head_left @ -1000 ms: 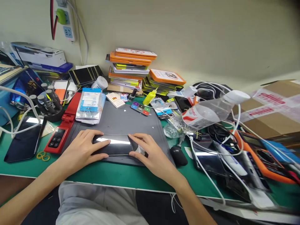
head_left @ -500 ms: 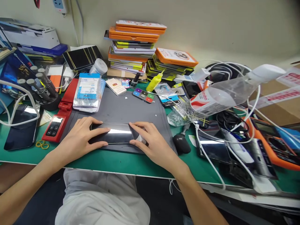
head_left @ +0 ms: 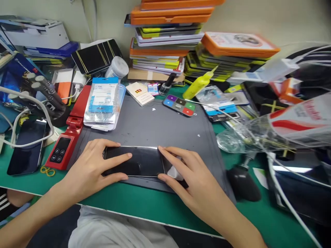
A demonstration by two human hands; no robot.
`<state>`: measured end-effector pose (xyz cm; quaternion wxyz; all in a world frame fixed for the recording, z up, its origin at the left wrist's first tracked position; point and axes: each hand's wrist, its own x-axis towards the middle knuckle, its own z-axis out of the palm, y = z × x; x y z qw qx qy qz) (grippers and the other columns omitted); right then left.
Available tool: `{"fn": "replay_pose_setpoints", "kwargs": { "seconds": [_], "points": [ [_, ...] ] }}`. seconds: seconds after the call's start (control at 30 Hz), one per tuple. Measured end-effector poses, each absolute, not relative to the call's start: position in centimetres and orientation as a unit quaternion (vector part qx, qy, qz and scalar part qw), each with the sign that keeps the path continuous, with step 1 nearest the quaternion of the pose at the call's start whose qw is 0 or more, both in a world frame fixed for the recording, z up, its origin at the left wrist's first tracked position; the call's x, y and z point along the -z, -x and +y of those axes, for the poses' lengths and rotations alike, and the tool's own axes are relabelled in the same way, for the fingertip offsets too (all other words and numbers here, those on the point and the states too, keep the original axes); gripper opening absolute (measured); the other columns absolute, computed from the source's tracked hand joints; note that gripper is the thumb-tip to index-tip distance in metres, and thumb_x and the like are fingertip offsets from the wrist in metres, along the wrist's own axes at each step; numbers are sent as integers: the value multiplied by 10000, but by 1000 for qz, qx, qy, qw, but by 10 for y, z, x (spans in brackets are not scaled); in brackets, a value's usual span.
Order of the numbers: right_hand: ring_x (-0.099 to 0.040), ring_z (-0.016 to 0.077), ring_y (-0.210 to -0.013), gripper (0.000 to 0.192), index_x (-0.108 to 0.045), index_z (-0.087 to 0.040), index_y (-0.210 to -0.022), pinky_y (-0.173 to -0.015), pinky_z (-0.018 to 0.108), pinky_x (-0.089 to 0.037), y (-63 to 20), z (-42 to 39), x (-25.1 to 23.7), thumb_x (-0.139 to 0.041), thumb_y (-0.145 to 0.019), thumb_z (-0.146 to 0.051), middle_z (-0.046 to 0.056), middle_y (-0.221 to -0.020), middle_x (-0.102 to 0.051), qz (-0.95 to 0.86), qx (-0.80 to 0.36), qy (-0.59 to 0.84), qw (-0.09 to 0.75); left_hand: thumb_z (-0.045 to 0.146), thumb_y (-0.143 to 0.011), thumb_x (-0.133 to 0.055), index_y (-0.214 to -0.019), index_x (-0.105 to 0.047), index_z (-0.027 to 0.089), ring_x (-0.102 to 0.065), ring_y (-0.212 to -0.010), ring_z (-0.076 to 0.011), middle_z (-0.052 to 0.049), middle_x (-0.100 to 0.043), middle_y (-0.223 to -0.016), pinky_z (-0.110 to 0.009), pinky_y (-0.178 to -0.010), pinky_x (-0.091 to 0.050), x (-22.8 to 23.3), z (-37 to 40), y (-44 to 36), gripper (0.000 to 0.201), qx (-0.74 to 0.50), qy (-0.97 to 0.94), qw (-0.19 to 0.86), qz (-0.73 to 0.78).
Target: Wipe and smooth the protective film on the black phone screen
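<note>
A dark smartphone (head_left: 144,163) lies sideways on the grey mat (head_left: 139,127), its glossy screen up. My left hand (head_left: 90,165) grips its left end: the thumb is along the near edge, the index finger rests on the glass, and other fingers are at the far edge. At the right end, my right hand (head_left: 196,175) holds the phone by its corners between thumb and index finger. Beneath the right palm a small white thing (head_left: 176,173) shows in part; I cannot tell what it is.
Left of the mat are a red hinged device (head_left: 62,151) and another phone (head_left: 27,146). Behind it stand a yellow bottle (head_left: 198,86), a multicoloured panel (head_left: 179,105) and stacked orange boxes (head_left: 170,15). A black rubber blower (head_left: 244,184), cables and a clear bottle (head_left: 300,120) crowd the right.
My view has shifted so the bench looks closer and turned. Both hands keep their hold on the phone, and the bright reflection on its screen has gone.
</note>
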<state>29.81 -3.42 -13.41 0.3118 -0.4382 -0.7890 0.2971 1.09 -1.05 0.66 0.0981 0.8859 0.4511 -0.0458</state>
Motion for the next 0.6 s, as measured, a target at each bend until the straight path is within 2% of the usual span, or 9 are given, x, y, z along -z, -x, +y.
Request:
{"fn": "replay_pose_setpoints", "kwargs": {
  "seconds": [0.33,0.6],
  "points": [
    [-503,209,-1276,530,-458,-134,-1608,-1056,332,-445,-297,-33,131,-514,-1137,-370,118,-1422,-560,-791,-296,434,312,442,-1052,-647,-1420,-682,309,-483,-1259,-250,-102,-489,-1370,-419,-1074,-409,-8,-9,-15,393,50,-876,120,464],
    [-500,182,-1296,527,-471,-172,-1595,-1077,307,-461,-297,-33,132,-546,-1123,-396,89,-1433,-559,-776,-318,444,316,473,-1050,-648,-1444,-655,356,-497,-1255,-267,-86,-514,-1372,-458,-1048,-432,-5,-7,-9,411,50,-877,127,461]
  ]
}}
